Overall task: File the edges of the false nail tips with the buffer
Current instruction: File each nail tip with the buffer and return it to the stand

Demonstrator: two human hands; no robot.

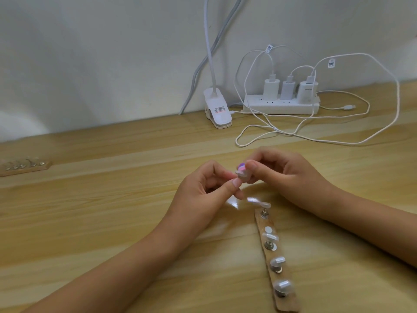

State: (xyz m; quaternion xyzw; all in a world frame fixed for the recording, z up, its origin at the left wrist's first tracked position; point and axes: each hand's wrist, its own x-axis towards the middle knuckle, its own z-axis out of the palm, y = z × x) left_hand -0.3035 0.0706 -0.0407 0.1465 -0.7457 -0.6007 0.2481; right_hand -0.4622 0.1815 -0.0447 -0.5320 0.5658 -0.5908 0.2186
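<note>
Head view: above a pale wooden table (112,222), the left hand (203,188) pinches a false nail tip (242,176) between thumb and forefinger. The right hand (288,177) has its fingers clamped on a pink-and-purple buffer (241,166) that touches the tip. Just below the fingers, to the right, a wooden strip (260,220) carries 4 more. Beyond the fingers, a power strip (282,107) with 3 chargers (287,89), a clip lamp (217,111) and cables (349,107) sit by the white wall (112,53).

Nail stand (287,304) front right, power strip (282,107) behind (lamp clip (217,112) beside it), second stand (24,168) far left
</note>
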